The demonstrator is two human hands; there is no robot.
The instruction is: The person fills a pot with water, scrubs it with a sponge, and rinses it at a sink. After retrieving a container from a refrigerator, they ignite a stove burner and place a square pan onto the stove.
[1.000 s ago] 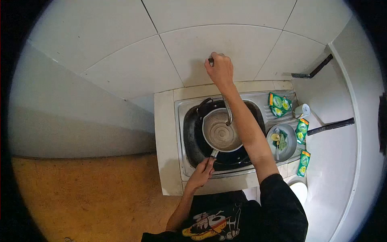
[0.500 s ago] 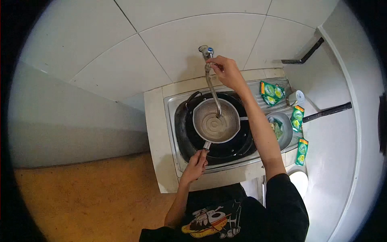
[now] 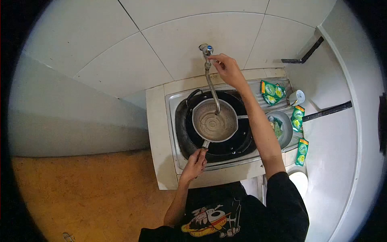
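My left hand (image 3: 194, 164) is wrapped around the handle of a grey metal saucepan (image 3: 231, 121), held beneath the spout. Ring-shaped ripples or marks show on the pan's bottom. Up at the wall, my right hand (image 3: 227, 69) has its fingertips pinched at the side of the faucet (image 3: 207, 52), which has a blue-marked top and a long curved spout (image 3: 212, 86) reaching over the pan. Below the saucepan, a large black pan (image 3: 246, 135) fills most of the metal sink basin (image 3: 172, 129).
Right of the basin, a grey bowl (image 3: 287, 131) holds a green and yellow sponge (image 3: 277, 128). Green packets (image 3: 273, 92) lie on the drainboard, with others along the right edge. A white cup (image 3: 297, 97) lies beside them. Black brackets (image 3: 327, 111) jut from the right wall.
My right fingertips have shifted slightly up along the faucet. The saucepan stays under the spout in my left hand. The view has moved a little.
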